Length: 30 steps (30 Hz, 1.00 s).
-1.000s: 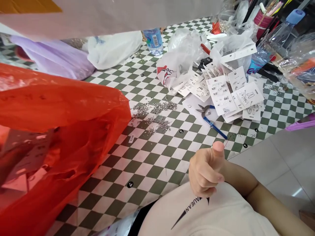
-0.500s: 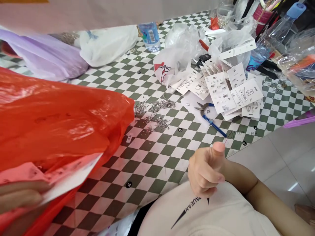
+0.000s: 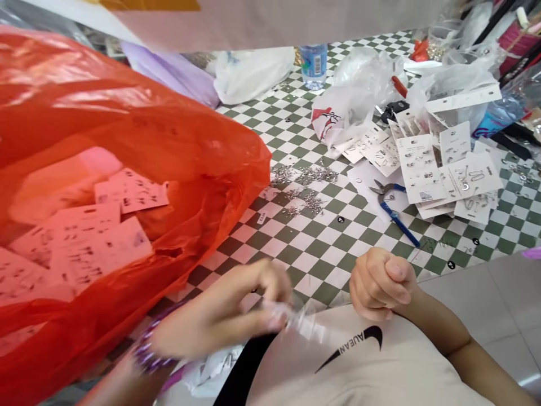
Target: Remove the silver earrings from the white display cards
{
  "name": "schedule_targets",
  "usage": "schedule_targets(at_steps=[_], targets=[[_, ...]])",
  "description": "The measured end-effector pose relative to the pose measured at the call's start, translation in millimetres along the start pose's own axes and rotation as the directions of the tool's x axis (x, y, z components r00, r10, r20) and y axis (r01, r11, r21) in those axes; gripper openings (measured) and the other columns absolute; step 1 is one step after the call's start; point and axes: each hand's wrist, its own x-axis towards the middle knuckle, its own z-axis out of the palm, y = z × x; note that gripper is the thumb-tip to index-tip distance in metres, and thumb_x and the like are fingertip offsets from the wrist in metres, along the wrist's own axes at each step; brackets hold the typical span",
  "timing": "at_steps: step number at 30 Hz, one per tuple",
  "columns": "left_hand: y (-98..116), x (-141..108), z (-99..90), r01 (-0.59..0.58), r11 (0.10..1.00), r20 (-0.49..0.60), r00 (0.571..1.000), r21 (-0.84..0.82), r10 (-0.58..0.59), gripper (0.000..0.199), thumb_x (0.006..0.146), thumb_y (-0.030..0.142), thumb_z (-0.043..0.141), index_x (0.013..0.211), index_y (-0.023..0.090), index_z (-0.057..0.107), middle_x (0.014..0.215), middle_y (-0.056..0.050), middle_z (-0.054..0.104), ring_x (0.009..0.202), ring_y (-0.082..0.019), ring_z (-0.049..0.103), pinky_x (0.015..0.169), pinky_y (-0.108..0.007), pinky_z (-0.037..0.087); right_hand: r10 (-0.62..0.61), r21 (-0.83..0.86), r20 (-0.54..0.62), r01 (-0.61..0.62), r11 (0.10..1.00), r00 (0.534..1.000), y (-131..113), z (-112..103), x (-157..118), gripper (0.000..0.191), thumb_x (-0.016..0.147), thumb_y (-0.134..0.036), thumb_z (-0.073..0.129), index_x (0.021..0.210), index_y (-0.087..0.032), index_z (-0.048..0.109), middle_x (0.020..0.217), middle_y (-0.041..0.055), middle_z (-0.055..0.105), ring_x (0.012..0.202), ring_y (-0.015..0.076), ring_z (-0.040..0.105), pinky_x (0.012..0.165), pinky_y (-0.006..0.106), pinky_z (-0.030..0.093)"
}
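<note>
My left hand (image 3: 253, 299), blurred and wearing a purple bead bracelet (image 3: 154, 344), pinches a small clear plastic piece (image 3: 308, 326) in front of the shirt. Closed into a loose fist, my right hand (image 3: 380, 283) is held just right of it; whatever is inside, if anything, is hidden. A big red plastic bag (image 3: 203, 146) fills the left side, its mouth open on several earring cards (image 3: 97, 248). Small metal pieces (image 3: 315, 176) lie in loose heaps on the checkered cloth (image 3: 287, 256). Blue-handled pliers (image 3: 397, 217) rest beside a pile of white earring cards (image 3: 422, 169).
Behind stand a water bottle (image 3: 314, 66), a white bag (image 3: 253, 73) and a purple bag (image 3: 173, 73). Clear bags (image 3: 363, 73) and red-handled pliers (image 3: 398, 86) lie at the back right. A pale sheet (image 3: 270, 25) crosses the top of the view.
My left hand has left the card in the red bag and moved right, toward my right hand, with a clear piece. My right thumb has folded down. The view has shifted left.
</note>
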Motion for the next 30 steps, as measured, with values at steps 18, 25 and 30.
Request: schedule_targets(at_steps=[18,25,30], targets=[[-39,58,-55.1,-0.204,-0.211,0.274,0.361,0.956,0.892,0.017,0.074,0.014,0.069,0.068,0.026,0.058,0.087,0.01,0.068,0.089,-0.012,0.059,0.093,-0.034,0.042,-0.016,-0.593,-0.686,-0.546,0.592,0.727,-31,10,24,0.046,0.092,-0.056,0.037,0.084,-0.018,0.063,0.05,-0.0034,0.046,0.045,0.0092,0.039,0.047,0.022,0.036],[-42,44,-45.3,-0.222,-0.166,0.231,0.312,0.961,0.922,0.015,0.079,0.018,0.06,0.066,0.026,0.057,0.084,0.007,0.066,0.083,-0.013,0.055,0.09,-0.029,0.042,-0.204,-0.716,-0.623,-0.655,-0.242,0.755,-30,3,43,0.044,0.09,-0.052,0.048,0.063,-0.019,0.041,0.053,-0.0056,0.036,0.047,0.0072,0.029,0.046,0.023,0.022],[-49,36,-42.7,-0.464,0.229,0.058,0.526,0.855,0.848,0.015,0.076,0.016,0.065,0.074,0.029,0.058,0.086,0.009,0.068,0.081,-0.014,0.06,0.092,-0.035,0.043,-0.118,-0.616,-0.745,-0.744,-0.259,0.657,-29,-9,43,0.049,0.092,-0.055,0.041,0.059,-0.019,0.032,0.053,-0.0058,0.029,0.049,0.0076,0.026,0.046,0.024,0.02]])
